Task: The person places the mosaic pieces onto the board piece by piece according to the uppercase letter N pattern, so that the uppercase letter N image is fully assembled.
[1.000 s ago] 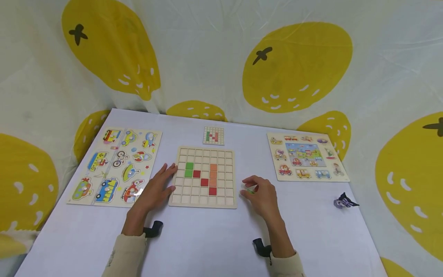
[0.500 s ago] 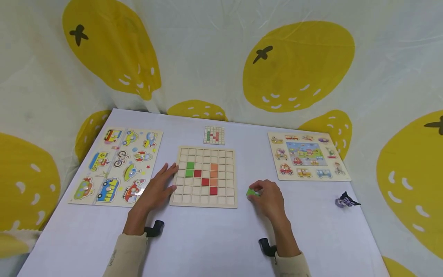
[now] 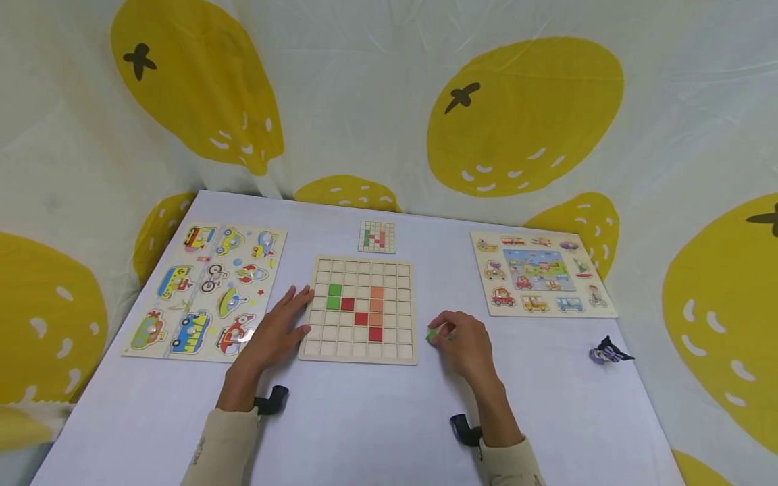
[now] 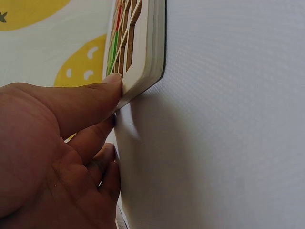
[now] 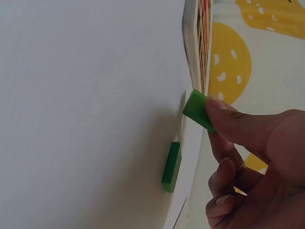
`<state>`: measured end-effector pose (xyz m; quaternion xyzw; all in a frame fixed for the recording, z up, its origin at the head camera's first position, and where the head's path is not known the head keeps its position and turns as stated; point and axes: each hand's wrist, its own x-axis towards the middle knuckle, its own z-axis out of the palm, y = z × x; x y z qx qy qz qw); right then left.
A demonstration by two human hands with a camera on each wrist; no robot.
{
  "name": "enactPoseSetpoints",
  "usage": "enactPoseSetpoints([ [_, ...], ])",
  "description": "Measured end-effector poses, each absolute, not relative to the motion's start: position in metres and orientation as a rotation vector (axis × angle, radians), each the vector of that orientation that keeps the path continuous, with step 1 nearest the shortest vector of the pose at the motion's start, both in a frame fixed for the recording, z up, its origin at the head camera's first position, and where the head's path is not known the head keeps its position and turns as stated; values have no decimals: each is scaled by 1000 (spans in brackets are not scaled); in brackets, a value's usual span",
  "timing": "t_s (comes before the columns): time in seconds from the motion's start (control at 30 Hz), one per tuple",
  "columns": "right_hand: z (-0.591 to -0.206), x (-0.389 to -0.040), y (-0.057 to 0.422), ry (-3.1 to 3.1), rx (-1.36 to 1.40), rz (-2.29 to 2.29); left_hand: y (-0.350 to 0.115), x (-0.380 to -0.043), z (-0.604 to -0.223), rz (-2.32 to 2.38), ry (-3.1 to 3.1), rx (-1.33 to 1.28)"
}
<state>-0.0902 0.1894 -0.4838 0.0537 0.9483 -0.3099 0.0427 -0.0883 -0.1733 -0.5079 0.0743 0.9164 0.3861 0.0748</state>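
A wooden grid board [image 3: 389, 271] lies flat on the table, with green, red and orange tiles in some of its squares. My left hand [image 3: 281, 331] rests along the board's left edge, fingers spread and thumb at the rim; the left wrist view shows the thumb tip [image 4: 113, 78] on that edge. To the right of the board, my right hand [image 3: 464, 344] pinches a green tile [image 5: 198, 109] between thumb and fingers, just over the table. Below it in the right wrist view, a second green tile [image 5: 171, 167] lies on the white cloth, hidden by the hand in the head view.
A small pattern card [image 3: 377, 237] lies behind the board. Vehicle puzzle boards stand to either side, one at the left [image 3: 200, 290] and one at the right [image 3: 543, 277]. A small dark-and-purple item [image 3: 608, 351] lies near the table's right edge.
My right hand first shifted right, away from the board, then came partway back left with the green tile, which shows more than a second ago. The left hand has stayed put.
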Motion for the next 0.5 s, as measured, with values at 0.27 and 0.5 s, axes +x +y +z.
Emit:
enactPoseSetpoints([
  [0.27,-483,-89,172,2857,128,-1113,-174,-89,-508,1153,2752,223],
  [0.5,-482,-87,144,2826,95,-1191,-173,-88,-507,1162,2749,228],
])
